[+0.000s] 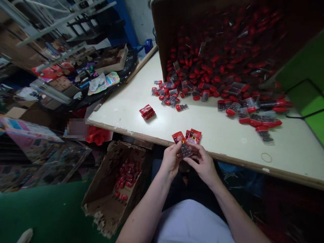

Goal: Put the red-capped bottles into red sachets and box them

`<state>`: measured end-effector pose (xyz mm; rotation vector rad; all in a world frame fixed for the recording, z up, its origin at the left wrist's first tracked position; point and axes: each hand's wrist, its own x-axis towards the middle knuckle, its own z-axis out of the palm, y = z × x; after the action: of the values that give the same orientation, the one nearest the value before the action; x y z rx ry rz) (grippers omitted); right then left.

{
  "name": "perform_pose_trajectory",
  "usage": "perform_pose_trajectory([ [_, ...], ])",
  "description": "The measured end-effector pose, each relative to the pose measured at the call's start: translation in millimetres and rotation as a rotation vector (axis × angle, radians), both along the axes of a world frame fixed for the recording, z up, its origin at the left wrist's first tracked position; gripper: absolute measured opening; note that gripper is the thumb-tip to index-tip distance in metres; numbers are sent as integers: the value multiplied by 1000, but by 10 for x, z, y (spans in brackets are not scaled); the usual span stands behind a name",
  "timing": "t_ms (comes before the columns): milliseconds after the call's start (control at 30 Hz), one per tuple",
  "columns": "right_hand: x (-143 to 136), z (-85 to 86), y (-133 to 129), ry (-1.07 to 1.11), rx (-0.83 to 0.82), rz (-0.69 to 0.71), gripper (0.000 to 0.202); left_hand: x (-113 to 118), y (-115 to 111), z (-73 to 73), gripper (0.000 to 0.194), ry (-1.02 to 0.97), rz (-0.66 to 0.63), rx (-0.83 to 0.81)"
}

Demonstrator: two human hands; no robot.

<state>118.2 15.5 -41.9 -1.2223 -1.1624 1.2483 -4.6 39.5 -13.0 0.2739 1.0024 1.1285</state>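
- Table with cream-white top and worn wooden edge.
- Large brown cardboard box on it, small red-and-clear packets spilling out.
- Torn cardboard carton below the edge, red packets inside.
- Left hand and right hand, both pinching one flat red-and-clear plastic packet above the table's edge.
- Red bundle, farther left.
- Thin tan ring, well right.

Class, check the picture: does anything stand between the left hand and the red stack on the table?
Nothing visible stands between the left hand and the red stack; only the edge and bare top of the white table lie there. The hand holds a red packet.
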Motion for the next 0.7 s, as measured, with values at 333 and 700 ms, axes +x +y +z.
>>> perform_pose_trajectory([
  [333,81,-53,42,-204,137,9,64,52,-111,73,32,-7,-56,-1],
  [700,129,-103,52,-181,145,81,54,-46,-79,119,34,19,-111,-40],
])
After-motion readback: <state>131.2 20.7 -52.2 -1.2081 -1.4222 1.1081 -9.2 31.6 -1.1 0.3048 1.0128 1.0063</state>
